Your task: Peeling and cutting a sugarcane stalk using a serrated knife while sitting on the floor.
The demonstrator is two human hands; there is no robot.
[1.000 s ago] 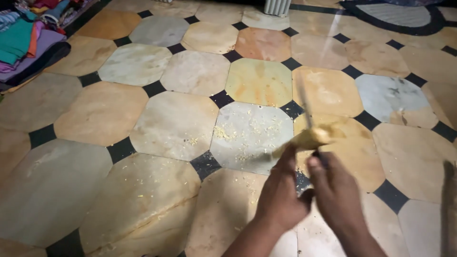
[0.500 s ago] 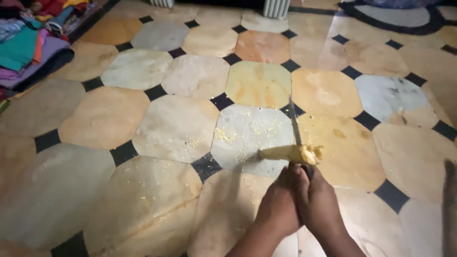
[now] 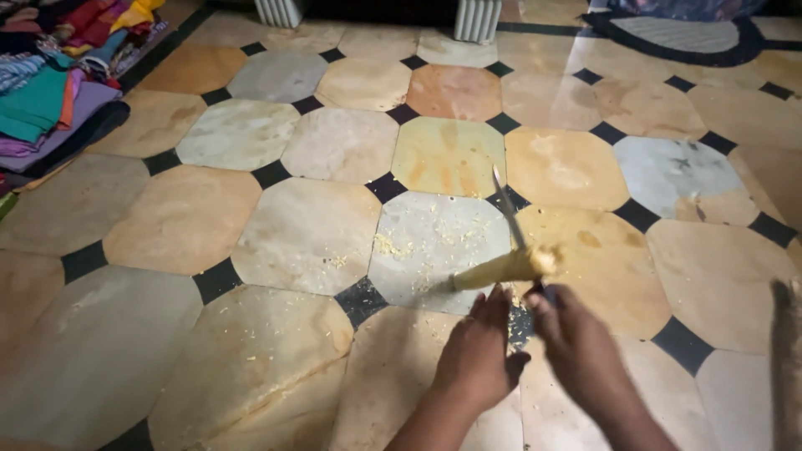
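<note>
My left hand and my right hand are raised close together over the tiled floor. Just above their fingertips is a pale yellow tapered piece, blurred, lying roughly level with its thick end to the right. My left hand's fingers touch its underside. A thin knife blade rises up and to the left from my right hand, which is closed around the handle. Yellowish shavings lie scattered on the tiles in front of the hands.
A pile of folded coloured cloth sits at the far left. Two white fluted furniture legs stand at the back. A dark rug lies at the top right, and a dark blurred object is at the right edge.
The yellow piece has dropped a little and swung to the left. My two hands, pressed together half a second ago, have drawn slightly apart.
</note>
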